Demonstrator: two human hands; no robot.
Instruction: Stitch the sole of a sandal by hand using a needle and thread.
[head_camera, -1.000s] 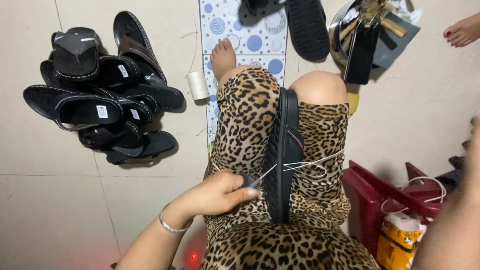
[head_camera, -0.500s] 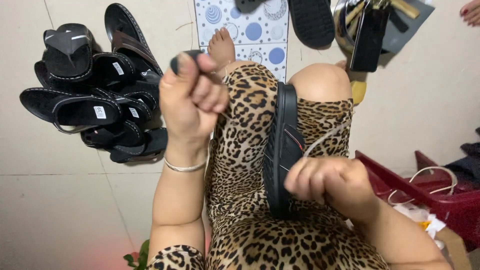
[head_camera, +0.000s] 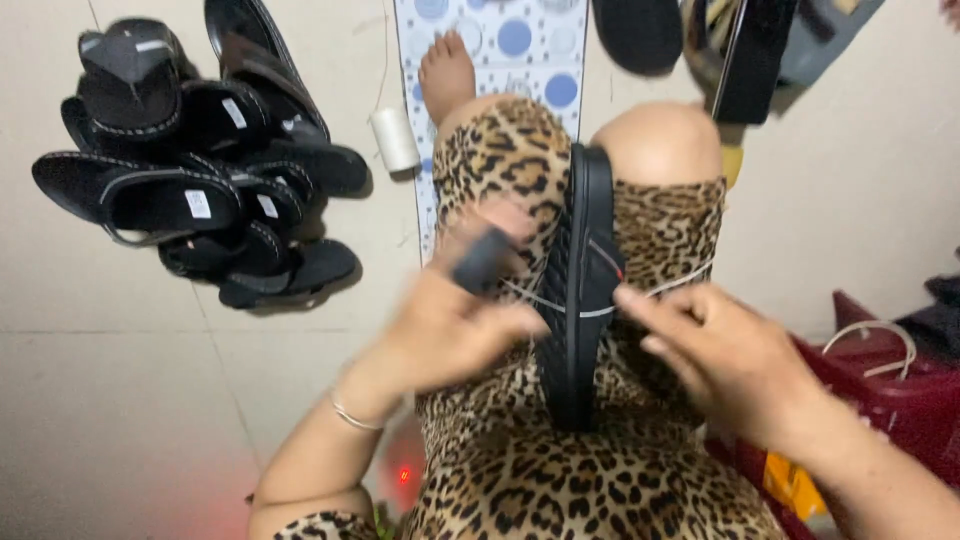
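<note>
A black sandal sole (head_camera: 580, 300) stands on edge, clamped between my knees in leopard-print cloth. White thread (head_camera: 685, 278) runs across and out of it on both sides. My left hand (head_camera: 450, 335) is blurred just left of the sole and grips a small dark tool (head_camera: 482, 262). From the right, my right hand (head_camera: 735, 360) reaches in with its fingertips pinched on the thread at the sole's right edge.
A pile of black sandals (head_camera: 200, 180) lies on the tiled floor at the left, with a white thread spool (head_camera: 395, 140) beside it. A dotted mat (head_camera: 500, 40) lies under my foot. More footwear lies at the top right, and a red crate (head_camera: 890, 385) stands at the right.
My left hand, raised high with the dark tool half a second ago, has dropped back beside the sole. My right hand has shifted right, from over the sole to its right edge.
</note>
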